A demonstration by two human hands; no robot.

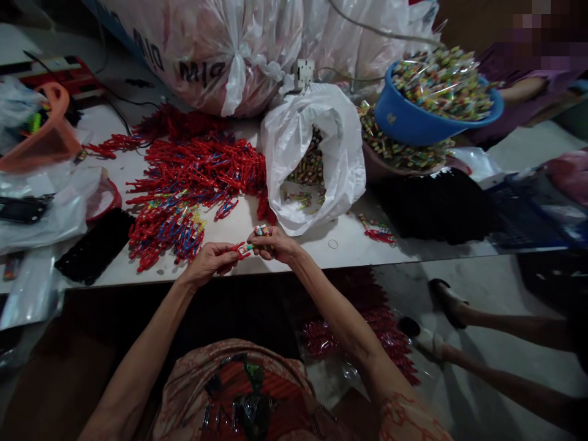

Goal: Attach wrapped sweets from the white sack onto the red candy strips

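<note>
At the table's front edge my left hand (214,260) pinches a small red plastic piece (241,250). My right hand (276,244) is closed on several small tubes with coloured wrappers (261,230), and one of them meets the red piece between my hands. Beyond my left hand lies a big pile of red plastic pieces (197,165) with blue parts. Some at its near side (169,220) have yellow-green wrapped tubes on them. Just past my right hand, an open white plastic bag (344,171) holds more wrapped tubes (305,165).
A blue basin (413,116) heaped with wrapped tubes sits at the right, above another full container. A person's arm (523,90) reaches beside it. Big clear bags (206,43) line the back. An orange basket (59,138) and a black phone-like device (22,208) are at the left.
</note>
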